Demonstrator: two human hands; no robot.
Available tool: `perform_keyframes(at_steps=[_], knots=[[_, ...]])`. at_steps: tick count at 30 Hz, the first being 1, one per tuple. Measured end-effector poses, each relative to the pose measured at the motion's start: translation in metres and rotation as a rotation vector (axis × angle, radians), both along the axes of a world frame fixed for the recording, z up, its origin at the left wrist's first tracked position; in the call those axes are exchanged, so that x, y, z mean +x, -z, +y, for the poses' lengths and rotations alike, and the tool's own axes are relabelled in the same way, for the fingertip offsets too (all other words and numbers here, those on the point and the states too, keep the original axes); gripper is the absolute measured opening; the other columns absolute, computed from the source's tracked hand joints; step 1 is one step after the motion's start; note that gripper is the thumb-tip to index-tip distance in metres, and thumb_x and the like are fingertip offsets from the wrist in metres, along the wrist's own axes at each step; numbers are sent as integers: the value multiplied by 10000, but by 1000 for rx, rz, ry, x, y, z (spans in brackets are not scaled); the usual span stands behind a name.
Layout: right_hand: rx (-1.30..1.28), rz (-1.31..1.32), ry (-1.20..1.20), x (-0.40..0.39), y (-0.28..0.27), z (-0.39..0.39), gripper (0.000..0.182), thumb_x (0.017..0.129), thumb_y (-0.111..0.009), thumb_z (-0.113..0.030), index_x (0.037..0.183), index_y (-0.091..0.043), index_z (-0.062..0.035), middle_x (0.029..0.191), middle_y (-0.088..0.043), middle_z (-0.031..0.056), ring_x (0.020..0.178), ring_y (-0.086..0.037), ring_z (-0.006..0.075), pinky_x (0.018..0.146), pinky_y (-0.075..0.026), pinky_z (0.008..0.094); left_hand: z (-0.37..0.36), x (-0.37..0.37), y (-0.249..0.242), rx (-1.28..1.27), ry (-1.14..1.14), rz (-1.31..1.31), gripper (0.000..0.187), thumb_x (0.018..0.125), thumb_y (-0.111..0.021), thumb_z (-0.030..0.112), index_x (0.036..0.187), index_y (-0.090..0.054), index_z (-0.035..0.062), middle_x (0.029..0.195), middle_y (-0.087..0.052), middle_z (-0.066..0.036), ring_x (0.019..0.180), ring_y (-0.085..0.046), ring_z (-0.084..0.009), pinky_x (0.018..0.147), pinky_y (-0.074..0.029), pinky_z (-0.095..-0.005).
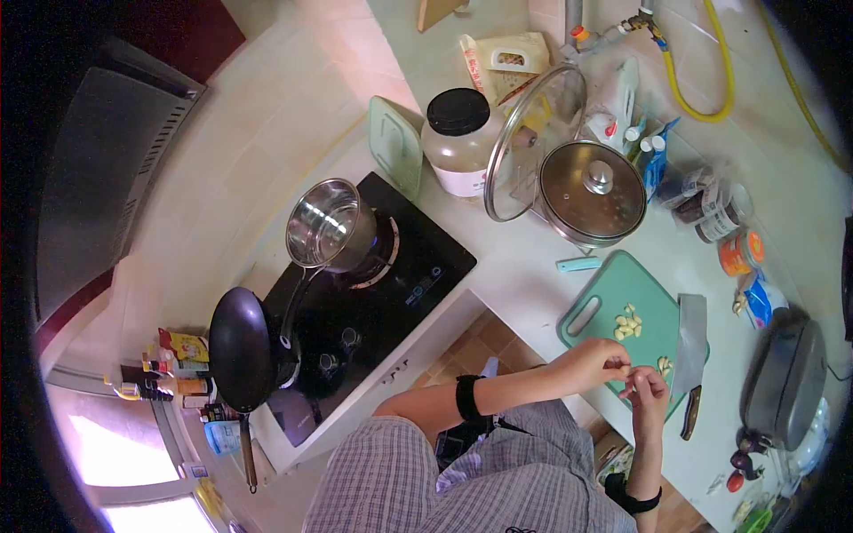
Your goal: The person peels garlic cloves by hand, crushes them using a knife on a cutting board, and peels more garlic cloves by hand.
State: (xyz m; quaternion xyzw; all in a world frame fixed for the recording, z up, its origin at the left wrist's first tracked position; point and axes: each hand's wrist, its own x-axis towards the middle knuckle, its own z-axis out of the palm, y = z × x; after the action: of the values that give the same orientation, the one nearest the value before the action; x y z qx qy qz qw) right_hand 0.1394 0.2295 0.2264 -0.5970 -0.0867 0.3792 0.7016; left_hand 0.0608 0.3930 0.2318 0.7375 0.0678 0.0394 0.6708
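My left hand [602, 364] and my right hand [649, 395] meet over the near edge of a green cutting board [640, 280]. Both are closed in a pinch, fingertips together on a small pale piece that looks like a garlic clove, mostly hidden by the fingers. Peeled garlic cloves [628, 323] lie in a small pile on the board, just beyond my left hand. Several more pale bits [665, 365] lie beside the cleaver [691, 342], whose wide blade rests across the board's right side. Its wooden handle points toward me.
On the left, a steel saucepan [330, 226] and a dark wok [240, 351] sit on the black stove [391, 293]. A lidded pot [593, 195], a glass lid [538, 142] and a large jar [458, 147] stand behind the board. A dark grey appliance [786, 382] is at right.
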Motion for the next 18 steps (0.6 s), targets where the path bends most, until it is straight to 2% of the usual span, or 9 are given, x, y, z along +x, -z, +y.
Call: perform_keyframes(at_steps=[2,5,7,10,13,16,18], knots=[[-27,-59,-42,3,2,-2,118,869,-565,-121,856,-594,-8,758,-583,49,619,-538,106,573,-486,252,0,-2,-2,69,-11,-10,162,789,-644,134,861,-619,-8,765,-629,-125,702,-619,-213,617,-472,-310],[-26,-7,-52,7,5,-4,113,862,-578,-118,844,-600,-8,756,-585,43,630,-540,103,591,-495,251,-2,-2,-5,82,-16,-32,186,790,-646,140,841,-605,-34,746,-638,-152,691,-634,-206,621,-480,-304],[65,74,-35,7,5,-6,118,863,-577,-119,869,-601,-3,764,-583,40,656,-545,100,613,-502,254,-6,-1,-4,-127,-54,-21,195,793,-654,146,852,-606,-34,769,-645,-139,714,-632,-179,642,-486,-285],[72,127,30,4,1,-7,132,876,-554,-117,901,-598,5,774,-577,34,677,-546,100,639,-504,257,-9,3,-2,-222,-38,5,200,791,-664,144,872,-611,-31,791,-651,-111,740,-626,-143,665,-489,-267],[48,71,34,1,-6,-8,147,893,-523,-117,928,-595,6,786,-572,31,692,-547,102,661,-506,261,-13,10,8,-276,-17,-29,186,790,-665,121,883,-613,-31,802,-647,-93,756,-616,-117,675,-490,-258],[123,76,55,-1,-2,-13,145,908,-492,-112,922,-577,5,823,-566,38,732,-553,109,702,-507,266,-12,16,7,-449,44,-41,188,793,-649,77,928,-601,-45,862,-638,-89,803,-607,-120,729,-485,-248],[157,63,70,-1,0,-16,140,912,-486,-111,925,-565,3,844,-569,44,753,-562,118,725,-508,282,-10,19,-4,-428,59,33,220,794,-647,71,966,-591,-55,897,-634,-86,841,-603,-123,762,-479,-243]])
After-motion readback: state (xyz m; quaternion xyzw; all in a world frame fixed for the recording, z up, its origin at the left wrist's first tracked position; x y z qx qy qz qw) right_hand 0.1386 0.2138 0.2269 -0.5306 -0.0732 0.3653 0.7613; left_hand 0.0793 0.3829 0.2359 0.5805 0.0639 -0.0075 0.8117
